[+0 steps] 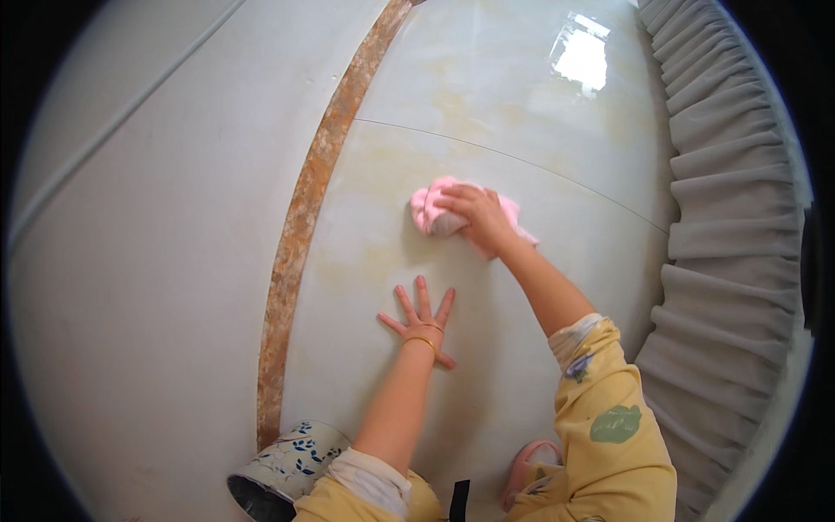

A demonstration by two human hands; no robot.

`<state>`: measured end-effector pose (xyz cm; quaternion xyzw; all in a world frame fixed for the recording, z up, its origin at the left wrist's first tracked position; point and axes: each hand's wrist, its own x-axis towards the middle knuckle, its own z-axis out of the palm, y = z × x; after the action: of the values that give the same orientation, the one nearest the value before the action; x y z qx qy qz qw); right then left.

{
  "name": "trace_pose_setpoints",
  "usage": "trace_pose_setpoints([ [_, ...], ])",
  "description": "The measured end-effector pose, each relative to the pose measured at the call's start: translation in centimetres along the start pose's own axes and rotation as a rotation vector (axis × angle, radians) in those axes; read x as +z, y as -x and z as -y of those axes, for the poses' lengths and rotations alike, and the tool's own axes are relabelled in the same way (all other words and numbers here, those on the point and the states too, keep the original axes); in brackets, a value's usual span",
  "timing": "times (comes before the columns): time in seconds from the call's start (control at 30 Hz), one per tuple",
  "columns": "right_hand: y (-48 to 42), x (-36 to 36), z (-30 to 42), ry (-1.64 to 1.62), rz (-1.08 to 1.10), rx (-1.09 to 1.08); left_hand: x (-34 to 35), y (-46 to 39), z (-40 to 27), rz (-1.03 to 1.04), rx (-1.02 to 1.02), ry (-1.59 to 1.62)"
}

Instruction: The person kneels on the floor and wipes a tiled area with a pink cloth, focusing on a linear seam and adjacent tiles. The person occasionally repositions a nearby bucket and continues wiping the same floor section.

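Beneath my right hand (pixel 479 212) is a bunched pink cloth (pixel 427 202), gripped against the glossy pale floor tile (pixel 365 261). A greyish patch shows on the cloth's near side. My left hand (pixel 421 320) is planted on the tile nearer to me, its fingers spread and nothing in it. A gold-coloured bracelet (pixel 421 341) circles the left wrist. Both yellow sleeves are pushed up towards the elbows.
A brown marbled skirting strip (pixel 306 202) runs along the white wall (pixel 163 261) at left. At lower left is a white bin with blue leaf prints (pixel 303 450). Grey gathered fabric (pixel 724 215) hangs along the right. One pink slipper (pixel 522 466) shows near my knee.
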<state>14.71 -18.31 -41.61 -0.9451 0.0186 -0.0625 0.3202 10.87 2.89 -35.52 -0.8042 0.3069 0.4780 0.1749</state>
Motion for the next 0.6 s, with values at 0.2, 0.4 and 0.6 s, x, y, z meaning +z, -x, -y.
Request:
trace_pose_setpoints([
  [0.2, 9.8, 0.1, 4.1, -0.022, 0.068, 0.016, 2.7, 1.0, -2.1, -0.163, -0.042, -0.153],
  [0.4, 19.0, 3.4, 9.3, -0.099, 0.173, -0.081, 8.8, 4.9, -4.4, 0.149, -0.111, -0.171],
  [0.6, 24.4, 4.5, 11.5, -0.252, 0.314, -0.07, 5.7, 23.7, -7.4, 0.177, 0.216, -0.308],
])
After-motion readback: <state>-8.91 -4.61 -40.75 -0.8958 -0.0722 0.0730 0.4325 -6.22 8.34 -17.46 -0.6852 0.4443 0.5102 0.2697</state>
